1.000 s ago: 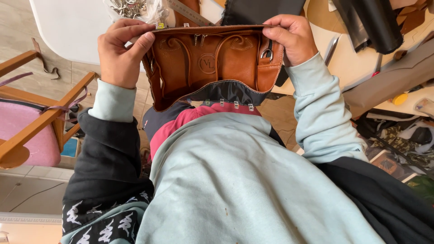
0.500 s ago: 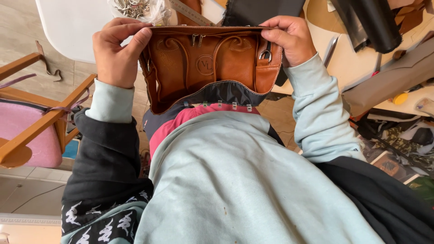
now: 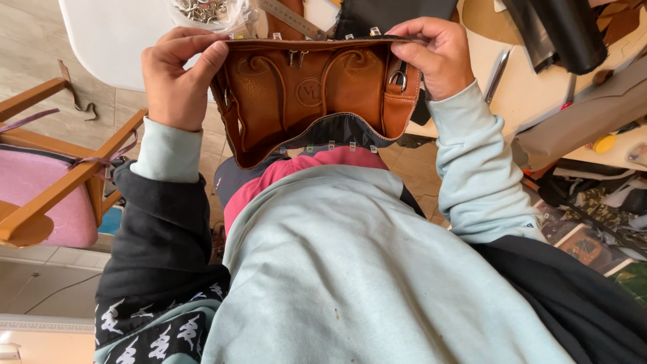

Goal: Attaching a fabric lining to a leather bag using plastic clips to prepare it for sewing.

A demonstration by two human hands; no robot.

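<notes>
Two hands hold a brown leather bag (image 3: 317, 94) up before the chest, its long axis running side to side between them. The left hand (image 3: 176, 77) pinches the top edge at one end, thumb and fingers pressed together on the leather; the right hand (image 3: 433, 54) pinches the other end, just above a metal ring (image 3: 397, 79). Neither hand is nearer. The worktop (image 3: 532, 87) lies beyond.
</notes>
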